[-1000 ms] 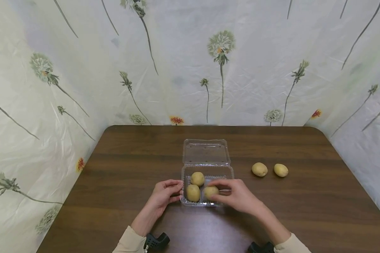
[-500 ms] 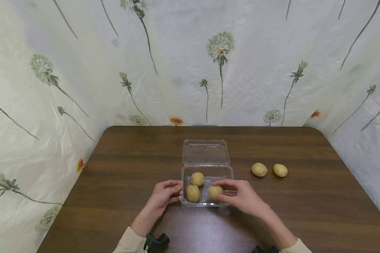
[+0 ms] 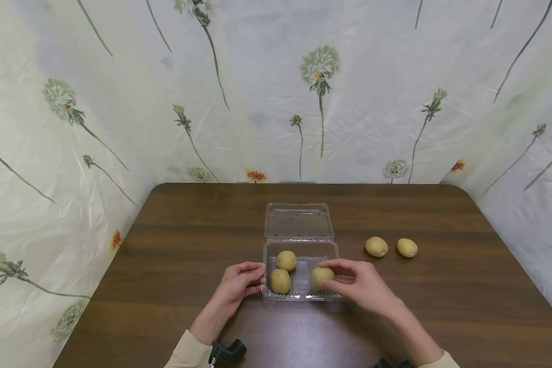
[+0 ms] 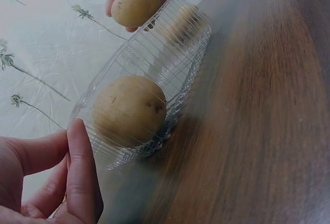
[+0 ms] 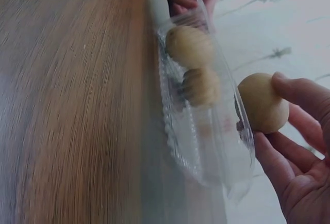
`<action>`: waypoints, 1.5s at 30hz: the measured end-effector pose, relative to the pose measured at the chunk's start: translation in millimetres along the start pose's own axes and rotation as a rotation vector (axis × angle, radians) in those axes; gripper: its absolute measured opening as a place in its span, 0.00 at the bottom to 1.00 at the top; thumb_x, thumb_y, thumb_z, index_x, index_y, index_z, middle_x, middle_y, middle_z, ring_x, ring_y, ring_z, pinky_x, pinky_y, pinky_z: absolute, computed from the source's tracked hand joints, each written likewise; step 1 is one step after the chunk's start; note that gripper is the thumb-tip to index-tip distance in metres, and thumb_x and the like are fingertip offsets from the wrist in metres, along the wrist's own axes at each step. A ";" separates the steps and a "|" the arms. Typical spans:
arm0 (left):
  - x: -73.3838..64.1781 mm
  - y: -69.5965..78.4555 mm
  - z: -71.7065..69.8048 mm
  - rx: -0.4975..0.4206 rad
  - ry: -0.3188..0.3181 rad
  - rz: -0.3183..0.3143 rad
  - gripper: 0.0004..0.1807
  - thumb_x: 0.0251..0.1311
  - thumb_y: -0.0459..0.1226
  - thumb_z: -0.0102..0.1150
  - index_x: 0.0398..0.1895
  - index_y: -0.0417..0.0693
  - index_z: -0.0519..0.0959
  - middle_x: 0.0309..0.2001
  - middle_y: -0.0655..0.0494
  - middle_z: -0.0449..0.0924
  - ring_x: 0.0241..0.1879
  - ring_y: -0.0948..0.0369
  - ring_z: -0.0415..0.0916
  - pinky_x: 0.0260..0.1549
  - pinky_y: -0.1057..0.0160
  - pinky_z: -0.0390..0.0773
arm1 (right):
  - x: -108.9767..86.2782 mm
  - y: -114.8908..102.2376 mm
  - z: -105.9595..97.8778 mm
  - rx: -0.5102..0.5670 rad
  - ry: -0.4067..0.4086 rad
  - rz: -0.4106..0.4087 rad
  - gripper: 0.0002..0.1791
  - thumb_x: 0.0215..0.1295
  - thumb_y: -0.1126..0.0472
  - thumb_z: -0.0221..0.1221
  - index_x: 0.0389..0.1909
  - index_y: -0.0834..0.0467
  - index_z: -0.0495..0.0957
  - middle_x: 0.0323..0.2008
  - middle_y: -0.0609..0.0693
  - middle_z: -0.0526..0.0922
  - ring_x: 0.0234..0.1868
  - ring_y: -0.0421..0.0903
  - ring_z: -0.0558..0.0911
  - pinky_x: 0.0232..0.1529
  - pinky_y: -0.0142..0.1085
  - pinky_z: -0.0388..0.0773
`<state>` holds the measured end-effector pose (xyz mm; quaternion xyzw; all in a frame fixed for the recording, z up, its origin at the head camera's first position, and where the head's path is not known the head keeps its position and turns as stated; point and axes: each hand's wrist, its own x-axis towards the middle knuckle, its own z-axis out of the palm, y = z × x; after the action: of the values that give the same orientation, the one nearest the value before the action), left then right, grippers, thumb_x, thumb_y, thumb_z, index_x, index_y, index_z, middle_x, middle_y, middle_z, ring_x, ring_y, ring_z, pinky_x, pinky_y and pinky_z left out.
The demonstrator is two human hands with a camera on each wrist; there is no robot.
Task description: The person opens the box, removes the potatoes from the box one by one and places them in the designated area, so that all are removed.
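A clear plastic clamshell container lies on the table with its lid folded back. My left hand pinches its left rim between thumb and fingers, seen close in the left wrist view. Two potatoes sit in the left half, a back potato and a front potato. With thumb and fingertips, my right hand holds a third potato over the right half. The right wrist view shows this held potato at the height of the rim, above the container's floor.
Two more potatoes, a left one and a right one, lie on the brown wooden table right of the container. A flower-printed sheet hangs behind the table and along its sides.
My right hand has moved to the right with its potato, from beside the front-left potato to over the container's right side. The left hand stays at the rim.
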<state>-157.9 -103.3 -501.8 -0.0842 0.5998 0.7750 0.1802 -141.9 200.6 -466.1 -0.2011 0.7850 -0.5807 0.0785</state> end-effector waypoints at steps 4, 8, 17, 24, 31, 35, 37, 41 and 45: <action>-0.1 0.0 -0.6 -0.006 0.002 0.002 0.15 0.61 0.31 0.65 0.48 0.29 0.78 0.32 0.52 0.82 0.30 0.63 0.80 0.33 0.65 0.84 | -3.0 1.8 -5.1 -0.019 0.017 -0.004 0.20 0.59 0.59 0.69 0.53 0.58 0.81 0.52 0.54 0.82 0.49 0.53 0.83 0.47 0.36 0.80; -0.6 0.5 -1.2 -0.001 0.005 0.003 0.16 0.62 0.31 0.64 0.49 0.28 0.78 0.32 0.52 0.82 0.30 0.63 0.80 0.33 0.65 0.84 | -5.1 2.2 -7.5 -0.006 0.031 0.012 0.21 0.58 0.58 0.70 0.53 0.56 0.81 0.51 0.52 0.82 0.49 0.51 0.83 0.47 0.37 0.81; 0.3 0.0 -0.8 -0.004 -0.005 0.004 0.16 0.62 0.31 0.64 0.49 0.28 0.78 0.32 0.52 0.82 0.31 0.63 0.80 0.33 0.65 0.83 | -13.8 2.5 -10.3 0.036 0.059 0.056 0.21 0.59 0.59 0.69 0.53 0.58 0.81 0.50 0.58 0.82 0.49 0.50 0.83 0.46 0.37 0.81; -0.4 1.7 -0.4 -0.001 -0.001 0.002 0.17 0.62 0.31 0.64 0.50 0.28 0.78 0.33 0.51 0.82 0.31 0.62 0.80 0.34 0.65 0.84 | -18.0 0.8 -14.8 0.038 0.091 0.061 0.20 0.59 0.60 0.69 0.52 0.58 0.81 0.49 0.58 0.82 0.49 0.52 0.83 0.45 0.37 0.81; -1.0 2.4 0.5 -0.005 0.004 -0.004 0.17 0.62 0.31 0.64 0.50 0.29 0.77 0.32 0.52 0.82 0.31 0.63 0.80 0.33 0.66 0.83 | -22.2 1.7 -17.9 0.043 0.111 0.071 0.21 0.59 0.60 0.69 0.53 0.59 0.80 0.49 0.59 0.82 0.49 0.51 0.83 0.46 0.36 0.81; 0.0 1.7 0.5 -0.021 0.002 0.002 0.15 0.62 0.30 0.63 0.49 0.28 0.77 0.31 0.53 0.82 0.30 0.64 0.79 0.31 0.67 0.83 | -24.6 3.2 -20.0 0.052 0.127 0.069 0.21 0.59 0.61 0.69 0.53 0.60 0.80 0.49 0.59 0.82 0.49 0.49 0.83 0.46 0.37 0.81; 0.5 1.1 0.2 -0.022 -0.003 0.006 0.15 0.62 0.29 0.62 0.49 0.28 0.77 0.30 0.53 0.82 0.30 0.64 0.79 0.31 0.67 0.83 | -26.0 4.1 -21.3 0.054 0.134 0.067 0.21 0.59 0.61 0.69 0.53 0.60 0.80 0.49 0.58 0.82 0.49 0.49 0.83 0.46 0.37 0.81; 1.1 0.0 -0.7 -0.018 -0.004 0.004 0.14 0.62 0.29 0.63 0.48 0.29 0.78 0.31 0.53 0.82 0.30 0.63 0.80 0.31 0.66 0.83 | -28.7 5.6 -24.7 0.040 0.145 0.070 0.21 0.60 0.61 0.69 0.54 0.60 0.79 0.49 0.58 0.82 0.49 0.47 0.83 0.46 0.36 0.81; 0.8 -0.4 -0.5 -0.014 0.004 -0.004 0.13 0.62 0.29 0.63 0.47 0.30 0.79 0.31 0.52 0.82 0.30 0.63 0.80 0.32 0.65 0.83 | -30.7 7.1 -28.7 0.006 0.163 0.070 0.21 0.60 0.60 0.69 0.54 0.60 0.79 0.49 0.59 0.82 0.49 0.46 0.83 0.46 0.35 0.81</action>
<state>-158.5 -103.5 -502.7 -0.0882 0.5946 0.7787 0.1799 -125.9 240.0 -467.2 -0.1251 0.7937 -0.5943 0.0351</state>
